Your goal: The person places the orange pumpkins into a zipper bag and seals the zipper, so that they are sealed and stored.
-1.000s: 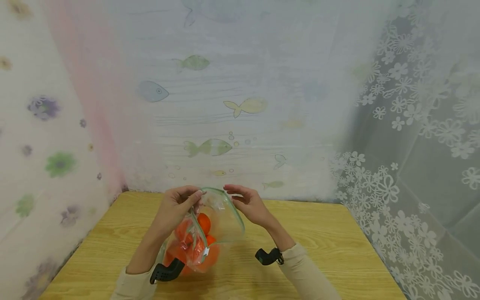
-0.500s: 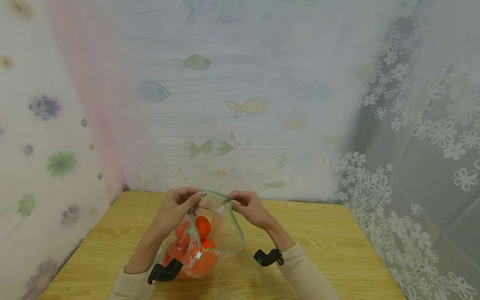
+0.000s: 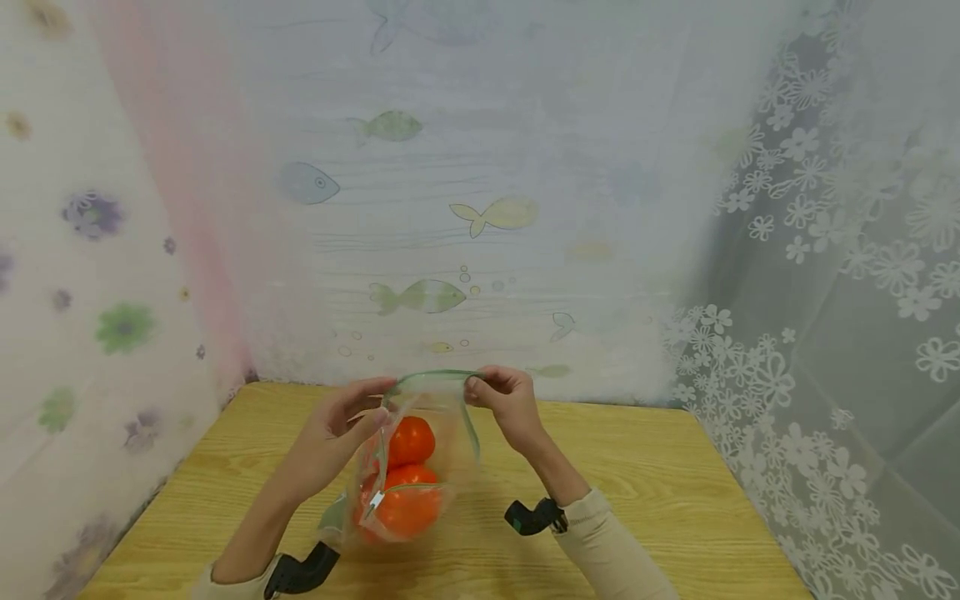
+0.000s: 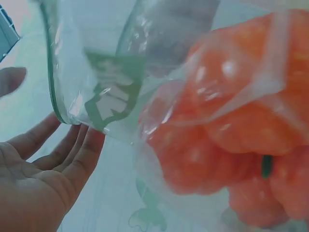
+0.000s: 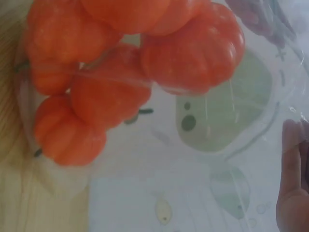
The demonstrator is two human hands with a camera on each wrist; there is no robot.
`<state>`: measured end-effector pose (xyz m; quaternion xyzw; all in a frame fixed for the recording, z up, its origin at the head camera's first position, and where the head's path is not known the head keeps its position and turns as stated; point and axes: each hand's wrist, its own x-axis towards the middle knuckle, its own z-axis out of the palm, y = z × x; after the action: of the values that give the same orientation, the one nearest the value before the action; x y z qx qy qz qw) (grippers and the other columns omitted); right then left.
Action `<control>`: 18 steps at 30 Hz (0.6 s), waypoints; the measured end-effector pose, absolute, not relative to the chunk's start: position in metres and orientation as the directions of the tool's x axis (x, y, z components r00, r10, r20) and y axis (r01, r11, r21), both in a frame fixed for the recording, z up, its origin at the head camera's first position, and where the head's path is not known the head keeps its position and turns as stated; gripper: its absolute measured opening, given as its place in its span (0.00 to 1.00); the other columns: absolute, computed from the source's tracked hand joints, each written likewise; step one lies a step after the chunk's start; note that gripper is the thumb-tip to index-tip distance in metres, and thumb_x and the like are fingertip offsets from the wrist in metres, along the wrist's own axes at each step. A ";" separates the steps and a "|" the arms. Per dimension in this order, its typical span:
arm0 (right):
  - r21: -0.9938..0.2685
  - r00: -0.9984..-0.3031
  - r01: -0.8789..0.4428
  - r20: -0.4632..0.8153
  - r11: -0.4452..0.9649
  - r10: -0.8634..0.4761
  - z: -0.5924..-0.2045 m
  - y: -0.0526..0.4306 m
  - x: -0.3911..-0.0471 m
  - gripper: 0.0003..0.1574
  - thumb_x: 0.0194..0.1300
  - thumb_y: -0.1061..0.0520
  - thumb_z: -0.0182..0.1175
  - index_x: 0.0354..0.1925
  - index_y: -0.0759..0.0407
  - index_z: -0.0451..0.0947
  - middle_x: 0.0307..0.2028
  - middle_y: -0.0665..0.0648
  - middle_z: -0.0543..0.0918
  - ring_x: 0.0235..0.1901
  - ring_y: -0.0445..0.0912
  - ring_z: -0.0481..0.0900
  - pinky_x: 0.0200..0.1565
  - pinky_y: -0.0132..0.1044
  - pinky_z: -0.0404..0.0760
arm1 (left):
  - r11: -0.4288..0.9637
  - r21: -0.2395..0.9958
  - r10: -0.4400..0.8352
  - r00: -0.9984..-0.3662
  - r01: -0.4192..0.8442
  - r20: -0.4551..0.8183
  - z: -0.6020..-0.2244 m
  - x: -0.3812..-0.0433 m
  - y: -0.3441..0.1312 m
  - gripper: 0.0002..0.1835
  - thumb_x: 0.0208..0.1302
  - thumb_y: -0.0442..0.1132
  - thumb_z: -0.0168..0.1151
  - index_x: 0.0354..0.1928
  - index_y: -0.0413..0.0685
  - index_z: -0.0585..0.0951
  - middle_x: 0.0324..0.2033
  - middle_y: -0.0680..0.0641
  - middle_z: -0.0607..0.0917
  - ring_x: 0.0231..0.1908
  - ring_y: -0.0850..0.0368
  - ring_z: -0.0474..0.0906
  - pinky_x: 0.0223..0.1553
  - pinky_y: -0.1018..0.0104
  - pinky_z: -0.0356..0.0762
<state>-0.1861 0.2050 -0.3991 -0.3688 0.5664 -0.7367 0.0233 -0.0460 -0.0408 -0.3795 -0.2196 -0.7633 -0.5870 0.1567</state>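
Observation:
A clear zip bag (image 3: 450,421) with a green-edged mouth stands spread between my hands, holding several ribbed orange-red pumpkin-like things (image 3: 411,440) with short green stems. Its white zip slider (image 3: 377,500) hangs on the near side. My right hand (image 3: 512,407) pinches the far right part of the rim between thumb and fingers. On the other side, my left hand (image 3: 326,442) touches the bag's left edge. In the left wrist view its extended fingers (image 4: 84,157) lie against the bag's outside, the thumb apart from them. The right wrist view shows only part of the right hand (image 5: 292,179).
The bag is over a wood-grain table (image 3: 615,467). A pale curtain (image 3: 480,250) printed with fish rises behind the table's back edge, with flowered sheets on both sides. Dark cameras (image 3: 303,571) are strapped to both wrists.
The right hand has taken hold of the rim and moved slightly up and right. The left hand has loosened its pinch and spread its fingers. The bag's mouth has turned and its slider has shifted left.

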 end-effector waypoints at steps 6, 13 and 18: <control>-0.856 -0.791 -0.367 0.493 -0.364 -0.363 -0.392 0.205 -0.190 0.07 0.69 0.65 0.63 0.33 0.58 0.84 0.26 0.51 0.85 0.27 0.41 0.85 0.37 0.38 0.89 | 0.155 0.782 0.180 -0.796 0.603 0.578 -0.388 -0.035 -0.048 0.27 0.71 0.23 0.53 0.71 0.33 0.67 0.67 0.40 0.73 0.63 0.60 0.73 0.63 0.73 0.73; -0.827 -0.766 -0.401 0.539 -0.394 -0.350 -0.387 0.220 -0.189 0.06 0.70 0.67 0.62 0.36 0.62 0.85 0.29 0.51 0.87 0.30 0.41 0.86 0.37 0.41 0.90 | 0.240 0.840 0.035 -0.869 0.487 0.494 -0.404 -0.019 -0.043 0.25 0.66 0.27 0.66 0.65 0.39 0.77 0.58 0.52 0.83 0.55 0.65 0.80 0.55 0.76 0.78; -0.825 -0.737 -0.418 0.553 -0.380 -0.389 -0.384 0.235 -0.191 0.06 0.72 0.65 0.62 0.39 0.61 0.86 0.32 0.50 0.88 0.31 0.41 0.88 0.38 0.42 0.90 | 0.189 0.866 -0.162 -0.855 0.463 0.493 -0.406 -0.018 -0.037 0.11 0.68 0.26 0.64 0.50 0.27 0.83 0.39 0.57 0.90 0.37 0.63 0.87 0.38 0.71 0.86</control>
<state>-0.1914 0.2348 -0.3844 -0.3626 0.5568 -0.7473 -0.0098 -0.0184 -0.0371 -0.4056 -0.1032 -0.7299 -0.6283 0.2487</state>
